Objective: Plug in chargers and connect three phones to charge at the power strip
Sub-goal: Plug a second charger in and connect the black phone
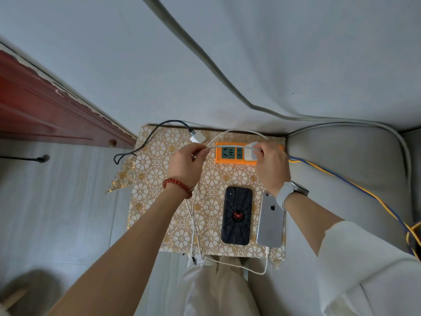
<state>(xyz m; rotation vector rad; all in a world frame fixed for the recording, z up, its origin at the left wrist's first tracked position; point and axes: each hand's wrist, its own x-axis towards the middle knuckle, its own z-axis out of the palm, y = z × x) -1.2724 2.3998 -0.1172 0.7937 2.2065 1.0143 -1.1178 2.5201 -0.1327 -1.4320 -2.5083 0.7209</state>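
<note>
An orange power strip (pixel 230 153) lies at the back of a small table with a flower-patterned cloth (pixel 157 169). My right hand (pixel 272 167) grips a white charger block (pixel 250 152) standing on the strip's right end. My left hand (pixel 185 166) pinches a white cable (pixel 237 131) that arcs over the strip to that block. Nearer me lie a black phone with a red spider (pixel 237 215) and a silver phone (pixel 271 221), face down, side by side. A white cable enters the silver phone's bottom end. A second white charger block (pixel 197 136) with a dark braided cable (pixel 145 142) lies left of the strip.
A grey cushioned seat (pixel 346 174) stands right of the table, with a blue and yellow cord (pixel 355 185) running across it from the strip. A red wooden door frame (pixel 57 110) is at the left. White cables hang over the table's near edge by my legs.
</note>
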